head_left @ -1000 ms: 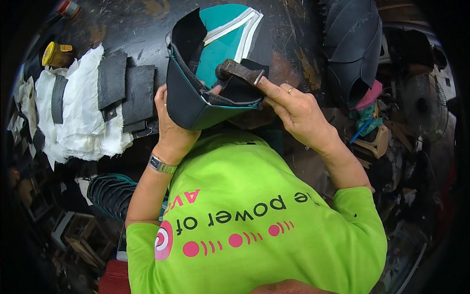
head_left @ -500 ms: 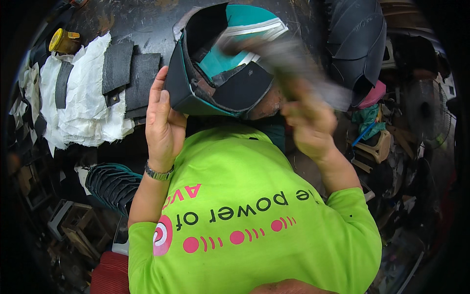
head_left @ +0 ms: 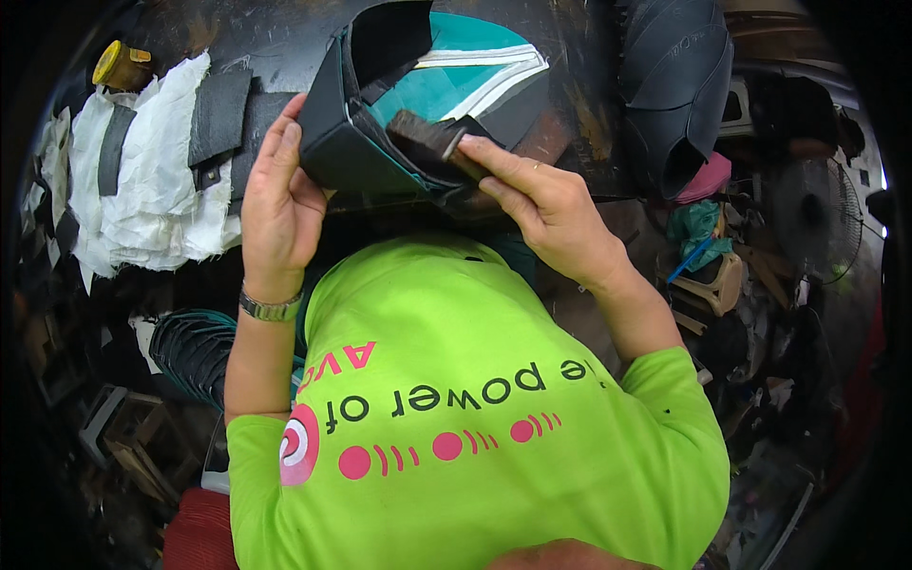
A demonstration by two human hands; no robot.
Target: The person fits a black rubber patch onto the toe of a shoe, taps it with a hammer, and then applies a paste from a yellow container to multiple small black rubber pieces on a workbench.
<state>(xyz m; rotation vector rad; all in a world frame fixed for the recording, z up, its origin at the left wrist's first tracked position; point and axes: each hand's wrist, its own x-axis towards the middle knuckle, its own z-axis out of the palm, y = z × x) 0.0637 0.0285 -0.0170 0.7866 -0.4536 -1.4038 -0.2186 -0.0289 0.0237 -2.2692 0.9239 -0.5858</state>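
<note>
A black and teal piece with white stripes, curved like a shoe upper (head_left: 328, 142), stands at the table's near edge with its hollow side facing up. My left hand (head_left: 280, 204), with a metal watch at the wrist, holds its left wall, the fingers along the outside and partly hidden by it. My right hand (head_left: 537, 195) grips a flat brush (head_left: 423, 135) by its handle. The brush has brown, worn bristles and a metal band, and its head lies inside the hollow, by the near black flap.
Left on the dark table (head_left: 589, 95) are a yellow-lidded jar (head_left: 122, 66), white cloth (head_left: 142, 218) and black pieces (head_left: 220, 114). Stacked black curved pieces (head_left: 674, 85) stand at right, more (head_left: 195, 351) at lower left. A fan (head_left: 817, 214) is far right.
The brush, blurred and raised over the right part of the piece before, is now down in its hollow. My right hand has moved left with it. The left hand keeps its hold.
</note>
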